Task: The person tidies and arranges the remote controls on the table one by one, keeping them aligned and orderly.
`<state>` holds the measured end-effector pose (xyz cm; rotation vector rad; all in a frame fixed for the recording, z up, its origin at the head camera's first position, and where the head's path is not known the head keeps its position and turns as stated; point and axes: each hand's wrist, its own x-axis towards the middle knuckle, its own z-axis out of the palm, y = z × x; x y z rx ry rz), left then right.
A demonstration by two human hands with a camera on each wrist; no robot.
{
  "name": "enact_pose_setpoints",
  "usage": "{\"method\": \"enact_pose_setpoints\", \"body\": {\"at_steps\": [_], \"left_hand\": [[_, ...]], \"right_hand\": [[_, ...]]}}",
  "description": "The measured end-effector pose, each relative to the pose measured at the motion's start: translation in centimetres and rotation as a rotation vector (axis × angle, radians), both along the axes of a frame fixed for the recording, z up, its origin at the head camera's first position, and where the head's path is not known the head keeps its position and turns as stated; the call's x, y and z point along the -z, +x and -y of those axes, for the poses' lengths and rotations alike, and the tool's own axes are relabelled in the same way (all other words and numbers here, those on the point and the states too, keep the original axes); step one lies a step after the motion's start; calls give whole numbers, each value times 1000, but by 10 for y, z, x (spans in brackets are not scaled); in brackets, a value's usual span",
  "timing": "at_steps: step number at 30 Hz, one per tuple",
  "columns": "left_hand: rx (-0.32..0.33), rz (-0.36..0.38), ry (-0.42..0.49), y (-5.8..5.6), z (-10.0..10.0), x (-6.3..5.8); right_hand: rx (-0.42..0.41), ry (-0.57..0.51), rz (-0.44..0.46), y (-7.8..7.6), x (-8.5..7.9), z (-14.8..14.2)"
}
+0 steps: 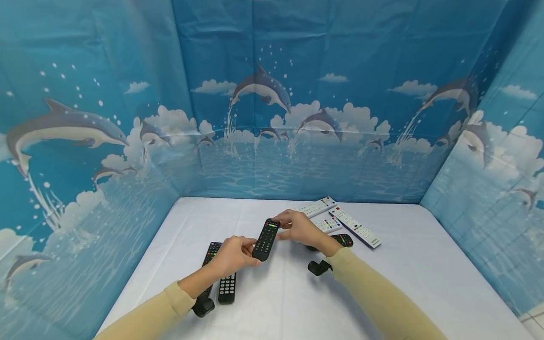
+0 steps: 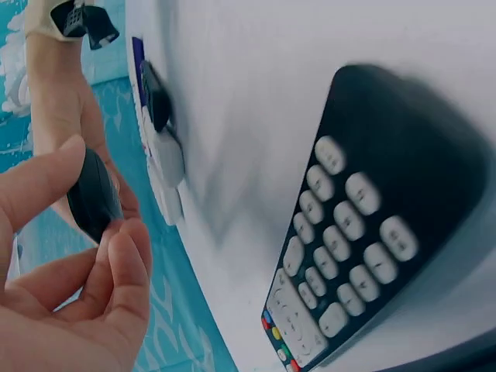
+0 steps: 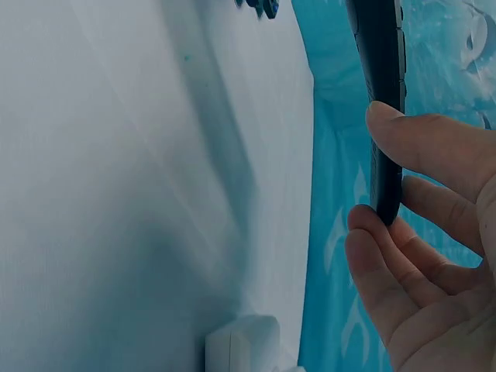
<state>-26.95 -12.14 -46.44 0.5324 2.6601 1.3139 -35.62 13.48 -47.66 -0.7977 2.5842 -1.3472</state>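
Between both hands a black remote control (image 1: 266, 240) is held tilted above the white table, its buttons facing up. My left hand (image 1: 235, 255) pinches its near, lower end between thumb and fingers, as the left wrist view also shows. At the far, upper end my right hand (image 1: 299, 226) grips it by thumb and fingertips; in the right wrist view the remote (image 3: 385, 116) is seen edge-on. Under and beside the left hand lie two more black remotes, one with large white buttons (image 2: 341, 232) and a longer one (image 1: 211, 251) partly covered by the hand and wrist.
Right of the hands lie several white remotes (image 1: 357, 227) and a black remote with coloured buttons (image 1: 343, 240), partly hidden by the right wrist. A blue dolphin-print curtain (image 1: 297, 165) walls the white table (image 1: 408, 283) at the back and sides.
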Motion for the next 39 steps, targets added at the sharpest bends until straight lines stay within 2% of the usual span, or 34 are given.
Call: {"method": "enact_pose_setpoints", "body": {"at_steps": [5,11,13,16,20,25,39], "left_hand": [[-12,-18,4,15,2,3],[-34,-15,0,33,6,13],[-28,-8,5,37,7,19],[15,17,20,43,7,27],[73,21,8,47,6,33],[85,-28,-79,51,4,33],[78,-37,-226,59,-1,31]], "right_hand": [[-36,4,-1,7,-2,7],[-90,24,-24,14,7,17],[-112,38,-36,17,12,22],[-148,53,-47,22,20,28],[-197,120,-88,27,30,36],[-213,258,-166,34,34,39],[-268,355,-206,38,38,36]]}}
